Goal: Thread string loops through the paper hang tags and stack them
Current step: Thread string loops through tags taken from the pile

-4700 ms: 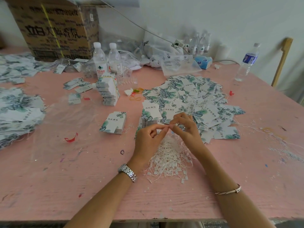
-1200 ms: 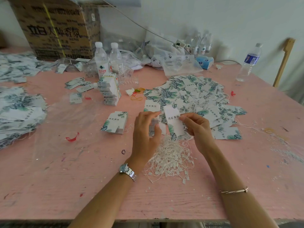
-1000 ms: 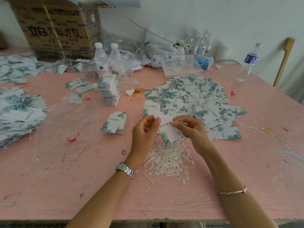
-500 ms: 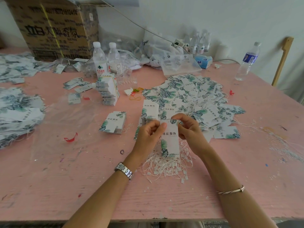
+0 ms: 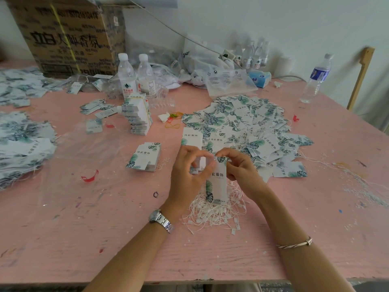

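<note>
Hang tag, white paper rectangle with green leaf print and black characters (image 5: 219,182), held upright at table centre, top edge pinched from both sides. Left hand (image 5: 187,175): thumb and forefinger closed on the tag's upper left corner, other fingers curled; steel watch (image 5: 161,221) on the wrist. Right hand (image 5: 242,171): fingertips closed on the tag's upper right edge; thin silver bangle (image 5: 294,244) on the forearm. Cannot tell whether a string is through the hole; the fingers cover it.

Directly under the hands, toward 6 o'clock: loose heap of white string loops with small plastic fasteners (image 5: 212,211), lying on the pink wooden table (image 5: 63,239). Lower end of the tag hangs in front of this heap.

At 9 o'clock of the hands, near: short neat stack of the same tags (image 5: 145,157). Further, at 10 o'clock: taller leaning stack of tags (image 5: 137,114).

At 1 o'clock, just beyond the hands: wide scattered spread of printed tags (image 5: 248,127).

Far left edge: more tag piles (image 5: 23,142).

Far, 11 o'clock: two clear plastic water bottles with white caps (image 5: 134,76), standing side by side. Behind them a brown cardboard box with black print (image 5: 67,36); contents not visible. Far 2 o'clock: one clear bottle with blue label (image 5: 315,79), upright.
</note>
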The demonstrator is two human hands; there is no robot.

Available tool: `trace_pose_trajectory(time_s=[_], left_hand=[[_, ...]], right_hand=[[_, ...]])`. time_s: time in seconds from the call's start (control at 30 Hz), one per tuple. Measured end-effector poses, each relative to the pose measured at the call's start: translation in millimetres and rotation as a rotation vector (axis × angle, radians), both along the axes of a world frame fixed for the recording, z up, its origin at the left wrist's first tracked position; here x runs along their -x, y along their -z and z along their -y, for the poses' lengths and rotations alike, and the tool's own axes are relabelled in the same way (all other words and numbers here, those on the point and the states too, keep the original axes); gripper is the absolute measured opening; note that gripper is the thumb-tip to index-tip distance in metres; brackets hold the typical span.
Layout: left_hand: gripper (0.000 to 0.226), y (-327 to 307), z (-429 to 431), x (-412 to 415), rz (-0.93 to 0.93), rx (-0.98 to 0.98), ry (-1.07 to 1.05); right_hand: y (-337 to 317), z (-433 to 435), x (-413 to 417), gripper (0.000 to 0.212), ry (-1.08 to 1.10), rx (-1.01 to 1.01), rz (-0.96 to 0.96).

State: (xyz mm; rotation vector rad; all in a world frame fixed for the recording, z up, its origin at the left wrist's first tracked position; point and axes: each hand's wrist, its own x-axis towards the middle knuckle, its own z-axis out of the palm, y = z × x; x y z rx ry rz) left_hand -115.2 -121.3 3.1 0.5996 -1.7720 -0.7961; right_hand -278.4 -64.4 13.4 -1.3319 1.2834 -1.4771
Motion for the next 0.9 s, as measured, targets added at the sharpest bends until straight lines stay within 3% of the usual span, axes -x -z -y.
trace_pose_trajectory(time_s=[0.23, 0.43, 0.7, 0.9], left_hand=[[0.007, -0.6, -2.1, 1.0, 0.002, 0.076, -0.067], [0.006, -1.6, -1.7, -0.7, -0.015, 0.02, -0.104], [0.007, -0.4, -1.5, 0.3, -0.012, 0.037, -0.063], [0.007, -1.7, -1.0, -0.5, -0.015, 0.041, -0.062]], right_hand=[[-2.5, -2.1, -1.2, 0.012, -0.026, 0.008, -0.013], [-1.4, 0.1, -2.3, 0.045, 0.006, -0.069, 0.046], [-3.1, -3.3, -3.5, 0.008, -0.025, -0.003, 0.01], [-6.6, -4.7, -4.0, 0.007, -0.02, -0.024, 0.065]])
